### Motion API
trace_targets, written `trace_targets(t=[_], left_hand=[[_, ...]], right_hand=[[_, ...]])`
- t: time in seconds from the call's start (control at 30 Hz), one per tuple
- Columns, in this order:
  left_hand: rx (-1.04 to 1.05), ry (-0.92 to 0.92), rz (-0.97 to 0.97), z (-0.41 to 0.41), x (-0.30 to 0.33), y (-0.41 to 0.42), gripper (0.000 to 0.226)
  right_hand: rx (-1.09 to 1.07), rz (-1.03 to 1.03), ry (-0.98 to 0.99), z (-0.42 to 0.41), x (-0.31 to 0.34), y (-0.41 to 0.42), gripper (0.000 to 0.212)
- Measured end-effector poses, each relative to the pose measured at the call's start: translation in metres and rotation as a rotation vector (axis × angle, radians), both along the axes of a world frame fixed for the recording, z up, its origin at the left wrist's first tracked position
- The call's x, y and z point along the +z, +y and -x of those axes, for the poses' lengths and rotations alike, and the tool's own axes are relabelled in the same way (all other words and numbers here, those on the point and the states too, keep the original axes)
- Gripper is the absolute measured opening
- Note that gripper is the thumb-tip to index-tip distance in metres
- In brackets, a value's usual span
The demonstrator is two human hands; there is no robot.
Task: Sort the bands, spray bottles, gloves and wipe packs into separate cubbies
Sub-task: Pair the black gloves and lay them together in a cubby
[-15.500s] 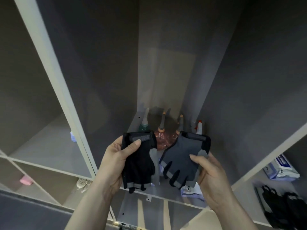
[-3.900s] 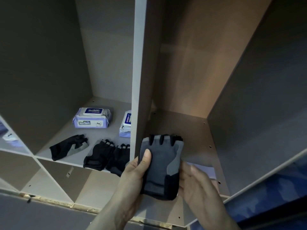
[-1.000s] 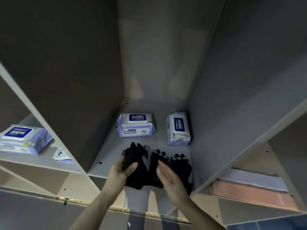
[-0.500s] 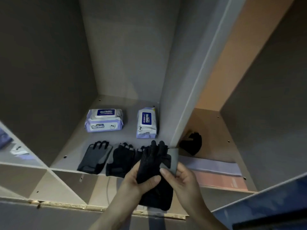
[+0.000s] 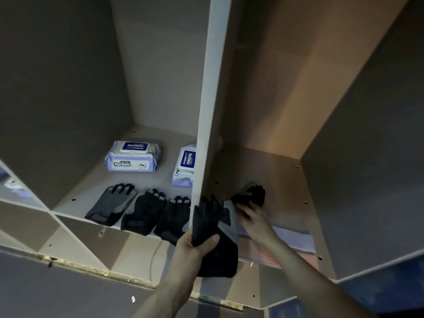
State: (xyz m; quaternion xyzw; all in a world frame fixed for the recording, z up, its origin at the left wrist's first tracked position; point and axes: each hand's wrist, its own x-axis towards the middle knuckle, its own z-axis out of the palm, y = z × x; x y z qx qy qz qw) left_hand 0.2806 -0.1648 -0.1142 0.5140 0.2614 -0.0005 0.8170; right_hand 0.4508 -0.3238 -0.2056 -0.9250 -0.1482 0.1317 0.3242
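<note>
While the left hand (image 5: 197,246) grips a black fingerless fabric glove with a grey palm panel (image 5: 214,235) in front of the cubby unit, thumb curled over its middle and fingers wrapped behind, the glove hangs with its finger stubs pointing up across the front edge of the pale vertical divider panel (image 5: 207,99). Its cuff end drops below the shelf's front edge.

To the right of that divider, the right hand (image 5: 253,220) reaches into the brown-backed right cubby (image 5: 284,180) and its fingertips touch a second black fingerless glove (image 5: 252,195) lying on that cubby's floor, near the front left corner; whether the fingers pinch it or only rest on it I cannot tell.

Left of the divider, the grey cubby floor (image 5: 91,187) carries three more dark fingerless gloves in a row along its front edge: a grey-palmed one (image 5: 111,207) leftmost, a black one (image 5: 143,212) beside it, and another black one (image 5: 173,216) just against the divider. Behind them, toward the back edge, lie two white-and-lavender wipe packs with blue labels, one flat and sideways (image 5: 132,156), the other (image 5: 185,165) turned lengthwise just beside the divider.
</note>
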Motion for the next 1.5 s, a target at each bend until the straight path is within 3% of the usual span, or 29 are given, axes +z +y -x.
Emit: trace_targets(t=[0.13, 0.37, 0.47, 0.63, 0.7, 0.8, 0.9, 0.97, 1.1, 1.3, 1.4, 1.5], left_hand=[[0.041, 0.023, -0.066, -0.024, -0.005, -0.013, 0.011], [0.13, 0.089, -0.094, -0.053, -0.01, -0.022, 0.006], [0.147, 0.097, -0.064, -0.054, -0.008, -0.025, 0.008], [0.14, 0.089, 0.045, -0.053, 0.004, -0.028, 0.014], [0.119, 0.089, 0.083, -0.051, 0.012, -0.03, 0.016], [0.073, 0.055, 0.13, -0.045, 0.026, -0.035, 0.016], [0.038, 0.017, 0.172, -0.034, 0.038, -0.037, 0.018], [0.02, 0.003, 0.18, -0.026, 0.044, -0.037, 0.021], [0.024, -0.021, 0.212, -0.008, 0.054, -0.037, 0.027], [0.002, -0.011, 0.292, 0.02, 0.068, -0.035, 0.025], [-0.013, -0.014, 0.315, 0.028, 0.074, -0.033, 0.036], [-0.069, -0.02, 0.373, 0.032, 0.079, -0.03, 0.039]], right_hand=[[0.162, 0.496, 0.04, -0.042, -0.036, -0.007, 0.048], [0.219, 0.582, 0.014, -0.049, -0.054, -0.011, 0.053], [0.09, 0.263, -0.092, -0.049, -0.046, -0.012, 0.055], [-0.501, -0.772, 0.1, -0.035, 0.022, -0.02, 0.034], [-0.61, -1.083, 0.189, -0.024, 0.052, -0.029, 0.03], [-0.628, -1.31, 0.283, 0.0, 0.087, -0.037, 0.025], [-0.512, -1.5, 0.356, 0.027, 0.116, -0.037, 0.042], [-0.43, -1.584, 0.417, 0.046, 0.133, -0.038, 0.053], [-0.347, -1.666, 0.486, 0.079, 0.16, -0.043, 0.038], [-0.322, -1.77, 0.591, 0.102, 0.176, -0.056, 0.034], [-0.252, -1.674, 0.437, 0.111, 0.178, -0.055, 0.032], [-0.174, -1.305, 0.031, 0.124, 0.176, -0.05, 0.028]])
